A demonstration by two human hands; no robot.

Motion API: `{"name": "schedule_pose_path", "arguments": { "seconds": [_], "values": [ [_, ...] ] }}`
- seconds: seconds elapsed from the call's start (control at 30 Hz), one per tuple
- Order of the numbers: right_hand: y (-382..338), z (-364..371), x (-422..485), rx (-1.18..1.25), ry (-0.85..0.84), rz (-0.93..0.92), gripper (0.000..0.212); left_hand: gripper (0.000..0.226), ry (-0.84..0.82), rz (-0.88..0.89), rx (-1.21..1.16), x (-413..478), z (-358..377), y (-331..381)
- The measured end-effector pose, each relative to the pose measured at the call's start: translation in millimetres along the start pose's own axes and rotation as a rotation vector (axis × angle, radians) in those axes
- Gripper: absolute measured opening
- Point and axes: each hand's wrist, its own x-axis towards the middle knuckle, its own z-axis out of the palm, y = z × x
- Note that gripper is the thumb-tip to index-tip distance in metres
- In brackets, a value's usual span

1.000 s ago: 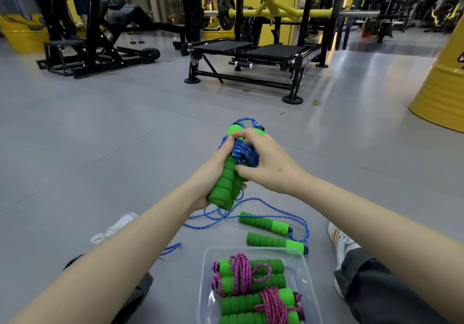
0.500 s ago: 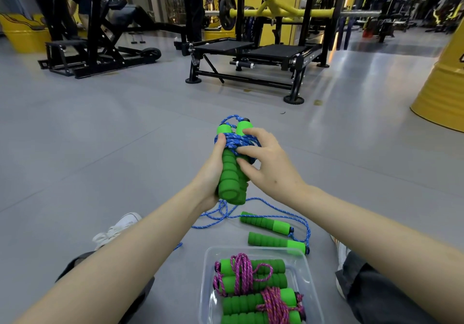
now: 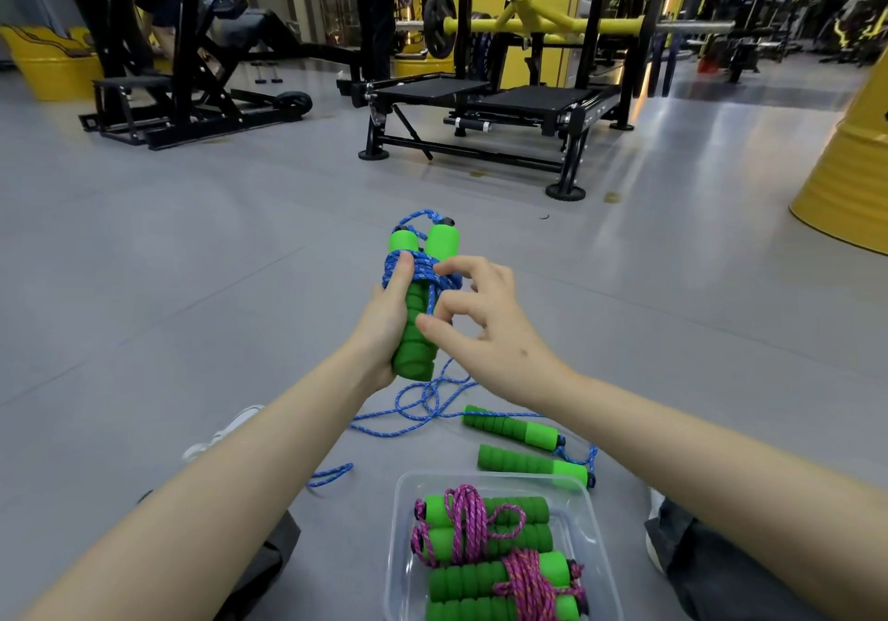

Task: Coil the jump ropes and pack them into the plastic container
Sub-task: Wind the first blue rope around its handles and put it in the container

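Observation:
My left hand (image 3: 384,327) grips a pair of green foam handles (image 3: 413,346) held upright, with blue rope (image 3: 418,269) wound around their upper part. My right hand (image 3: 495,332) is right beside them, thumb and fingers pinching the blue strand that hangs down. The slack blue cord (image 3: 408,409) lies looped on the floor below. Two more green handles (image 3: 509,430) of another blue rope lie on the floor by the clear plastic container (image 3: 399,548). Inside it are two coiled pink-rope bundles (image 3: 480,524).
I sit on a grey gym floor with my white shoes (image 3: 226,433) on either side of the container. A black and yellow weight machine (image 3: 480,106) stands ahead, a yellow drum (image 3: 850,178) at the right, and another machine with people at the far left.
The handles turned more upright in my left hand. My right hand came off the top of the coil and dropped to the strand below it. More rope sits wound on the handles.

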Motion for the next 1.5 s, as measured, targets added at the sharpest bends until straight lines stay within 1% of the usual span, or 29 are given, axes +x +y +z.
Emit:
{"name": "schedule_pose_path", "arguments": {
  "seconds": [0.07,0.1,0.13,0.2,0.23,0.27,0.3,0.33,0.37,0.4,0.43,0.5,0.57,0.63,0.73,0.8,0.83,0.9,0.97,1.07,1.13,1.27,1.33,1.4,1.43,1.5],
  "values": [
    [2.2,-2.3,1.5,-0.042,-0.042,-0.034,0.025,0.053,-0.083,-0.031,0.002,-2.3,-1.3,2.2],
    [3.8,-4.5,3.4,-0.002,-0.025,-0.009,0.023,0.053,-0.130,-0.043,-0.005,-3.7,0.5,3.2],
    [4.7,-6.5,6.0,0.086,0.040,0.033,0.019,0.055,-0.149,-0.043,-0.008,-4.4,2.3,4.4],
    [5.7,-9.8,11.9,0.274,0.227,0.167,0.008,0.058,-0.145,-0.042,-0.007,-4.7,4.7,7.7],
    [7.2,-11.1,14.5,0.336,0.273,0.268,0.012,0.058,-0.127,-0.044,-0.003,-4.1,4.4,8.8],
    [8.3,-12.7,16.3,0.401,0.239,0.390,0.026,0.058,-0.112,-0.043,-0.002,-3.8,3.7,9.0],
    [10.5,-14.5,17.9,0.477,0.136,0.511,0.042,0.056,-0.114,-0.039,-0.013,-3.4,3.5,8.2],
    [13.0,-16.1,17.6,0.536,0.001,0.592,0.055,0.054,-0.132,-0.037,-0.028,-3.5,4.6,5.6],
    [14.4,-16.4,16.8,0.575,-0.127,0.625,0.059,0.051,-0.149,-0.035,-0.037,-5.0,6.1,2.3],
    [16.6,-16.1,15.6,0.600,-0.213,0.624,0.058,0.050,-0.158,-0.034,-0.047,-6.6,8.0,-2.1],
    [19.6,-16.3,14.6,0.625,-0.246,0.614,0.055,0.050,-0.167,-0.038,-0.068,-8.3,10.6,-5.6],
    [26.5,-17.5,13.2,0.637,-0.219,0.605,0.054,0.050,-0.198,-0.048,-0.073,-11.3,15.2,-10.4],
    [37.6,-19.4,10.8,0.535,-0.196,0.605,0.059,0.043,-0.218,-0.070,0.058,-15.5,17.1,-9.2],
    [44.5,-21.3,3.9,0.390,-0.272,0.595,0.068,0.037,-0.178,-0.116,0.182,-17.7,15.6,-7.5],
    [48.1,-14.7,-11.0,0.228,-0.436,0.524,0.085,0.044,-0.082,-0.169,0.277,-17.3,11.8,-19.2],
    [51.9,-14.3,-19.6,0.170,-0.436,0.494,0.085,0.043,-0.037,-0.183,0.332,-18.1,8.0,-29.5],
    [53.5,-16.1,-23.3,0.104,-0.436,0.474,0.083,0.043,-0.022,-0.183,0.343,-18.0,4.5,-33.0],
    [59.4,-21.0,-28.8,-0.105,-0.465,0.430,0.092,0.051,-0.009,-0.202,0.331,-18.3,-2.8,-35.0],
    [67.7,-24.4,-34.7,-0.236,-0.498,0.357,0.101,0.058,-0.013,-0.232,0.348,-17.2,-6.5,-39.1],
    [76.6,-21.4,-46.8,-0.283,-0.534,0.287,0.110,0.053,0.016,-0.258,0.362,-21.3,-7.9,-52.5],
    [84.6,-18.8,-57.8,-0.303,-0.533,0.259,0.112,0.050,0.023,-0.274,0.374,-23.8,-11.6,-65.0],
    [109.8,-8.0,-84.3,-0.546,-0.577,0.141,0.116,0.041,-0.008,-0.326,0.329,-30.5,-18.7,-95.2],
    [119.8,-1.3,-97.5,-0.653,-0.586,0.081,0.117,0.034,-0.049,-0.364,0.302,-33.7,-20.3,-108.0],
    [125.0,3.4,-108.8,-0.710,-0.600,0.075,0.114,0.024,-0.089,-0.418,0.284,-37.2,-20.5,-116.2],
    [124.5,5.8,-112.5,-0.699,-0.605,0.089,0.114,0.022,-0.099,-0.436,0.289,-38.4,-21.5,-118.8],
    [122.6,11.5,-118.9,-0.638,-0.598,0.140,0.117,0.025,-0.092,-0.441,0.320,-40.0,-21.4,-121.7]
  ]
}}
